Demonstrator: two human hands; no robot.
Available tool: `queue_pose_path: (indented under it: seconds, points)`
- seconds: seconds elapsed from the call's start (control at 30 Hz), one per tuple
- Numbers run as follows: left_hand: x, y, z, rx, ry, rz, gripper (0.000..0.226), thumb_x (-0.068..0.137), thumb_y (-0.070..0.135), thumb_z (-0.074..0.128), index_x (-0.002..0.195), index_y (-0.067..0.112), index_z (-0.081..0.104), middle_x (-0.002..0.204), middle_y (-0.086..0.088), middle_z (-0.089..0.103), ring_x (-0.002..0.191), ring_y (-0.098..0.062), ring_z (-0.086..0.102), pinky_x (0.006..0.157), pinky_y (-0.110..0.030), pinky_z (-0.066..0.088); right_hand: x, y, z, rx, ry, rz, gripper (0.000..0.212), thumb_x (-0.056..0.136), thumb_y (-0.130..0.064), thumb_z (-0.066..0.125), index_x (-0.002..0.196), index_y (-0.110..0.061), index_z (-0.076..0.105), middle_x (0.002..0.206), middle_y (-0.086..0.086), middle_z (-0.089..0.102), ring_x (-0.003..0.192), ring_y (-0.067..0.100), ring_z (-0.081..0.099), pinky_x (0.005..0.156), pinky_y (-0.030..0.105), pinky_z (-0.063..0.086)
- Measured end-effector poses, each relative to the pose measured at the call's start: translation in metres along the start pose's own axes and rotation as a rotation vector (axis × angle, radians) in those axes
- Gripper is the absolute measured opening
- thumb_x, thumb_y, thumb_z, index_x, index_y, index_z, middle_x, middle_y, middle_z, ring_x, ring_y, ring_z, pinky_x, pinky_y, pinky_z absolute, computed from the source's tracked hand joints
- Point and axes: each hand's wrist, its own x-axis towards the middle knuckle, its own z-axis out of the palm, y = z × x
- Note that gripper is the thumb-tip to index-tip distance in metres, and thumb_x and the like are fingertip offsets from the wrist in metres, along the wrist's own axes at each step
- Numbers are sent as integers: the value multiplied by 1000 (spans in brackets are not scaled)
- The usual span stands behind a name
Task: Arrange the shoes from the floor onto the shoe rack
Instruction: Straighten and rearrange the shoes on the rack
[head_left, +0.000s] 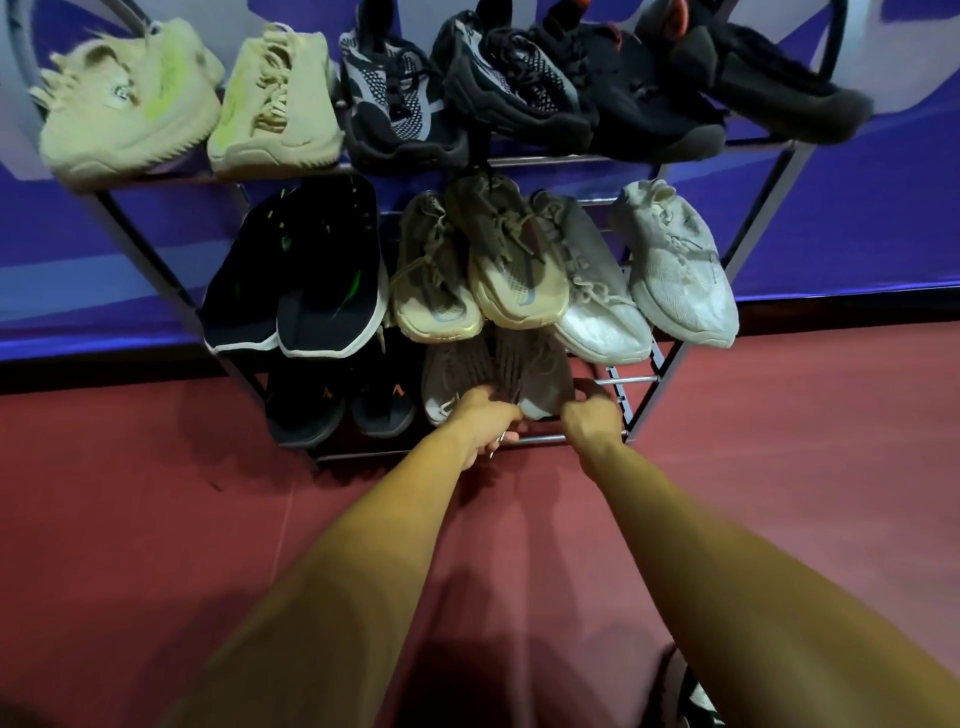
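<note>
Two hands hold the brown pair (537, 371) on the bottom shelf of the shoe rack (631, 381) — left hand (488, 421) grips at seven o'clock, right hand (592, 418) grips at five o'clock.

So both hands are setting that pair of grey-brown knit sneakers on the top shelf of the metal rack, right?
Not quite. In the head view the left hand and right hand grip the grey-brown knit sneakers on the bottom shelf of the metal rack.
</note>
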Motion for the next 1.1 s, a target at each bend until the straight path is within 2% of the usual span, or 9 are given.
queue_pose_path:
  seconds: [0.17, 0.33, 0.47, 0.53, 0.67, 0.73, 0.8, 0.9, 1.1]
  points:
    - [4, 1, 1, 19, -7, 12, 40, 87, 20, 68, 125, 21, 56, 96, -5, 74, 70, -11, 67, 46, -21, 30, -3, -2, 11, 12, -28, -9, 40, 87, -12, 58, 128, -12, 61, 124, 16, 68, 115, 38, 61, 101, 46, 48]
    - [2, 1, -4, 48, -26, -12, 36, 87, 19, 68, 120, 23, 55, 92, -3, 73, 69, -13, 68, 42, -17, 33, -1, -1, 8, -25, -91, -14, 45, 86, -31, 63, 129, -17, 60, 128, 12, 67, 116, 36, 61, 101, 44, 48]
    - [-7, 3, -7, 55, 6, -2, 25, 90, 18, 63, 114, 22, 59, 97, -4, 74, 66, -9, 68, 41, -15, 33, -21, -17, 7, 16, 180, -62, 46, 80, -54, 56, 109, -21, 69, 110, 10, 73, 103, 37, 65, 94, 46, 51]
    - [-14, 4, -9, 10, 31, 42, 26, 90, 20, 63, 115, 21, 58, 94, -3, 73, 64, -7, 65, 43, -17, 33, -33, -31, 1, 210, 295, -66, 42, 75, -43, 55, 104, -16, 70, 104, 7, 73, 97, 34, 65, 90, 42, 51]
    - [-34, 17, -10, -107, 52, 229, 27, 86, 36, 69, 110, 25, 64, 89, 5, 76, 71, -7, 64, 54, -21, 37, -49, -42, -14, 573, 174, -102, 49, 64, -21, 58, 111, -11, 70, 104, 9, 75, 91, 23, 68, 84, 43, 56]
    - [-48, 27, -10, -167, 45, 309, 32, 80, 48, 72, 105, 29, 67, 93, 6, 76, 80, -9, 65, 59, -23, 40, -61, -38, -20, 654, 90, -128, 42, 66, -14, 58, 107, -13, 67, 96, 7, 74, 81, 19, 64, 69, 37, 55]
    - [-63, 39, -7, -238, 34, 340, 36, 77, 57, 71, 101, 30, 69, 95, 6, 74, 85, -11, 66, 61, -24, 41, -72, -42, -26, 729, 15, -135, 30, 82, -16, 62, 111, -13, 65, 92, 4, 71, 71, 13, 60, 55, 23, 47]
    - [-81, 59, -1, -399, 37, 285, 45, 74, 65, 69, 101, 28, 71, 93, 6, 73, 80, -10, 63, 59, -23, 40, -75, -59, -34, 779, -16, -85, 35, 94, -32, 61, 117, -7, 69, 91, 9, 75, 61, 9, 60, 49, 19, 43]
    - [-98, 84, -3, -618, 83, 175, 16, 88, 35, 61, 89, 20, 66, 84, 4, 71, 60, -5, 56, 52, -19, 34, -82, -83, -42, 1045, -112, 100, 17, 98, -19, 56, 103, -7, 66, 83, 10, 71, 53, 6, 58, 40, 15, 40]
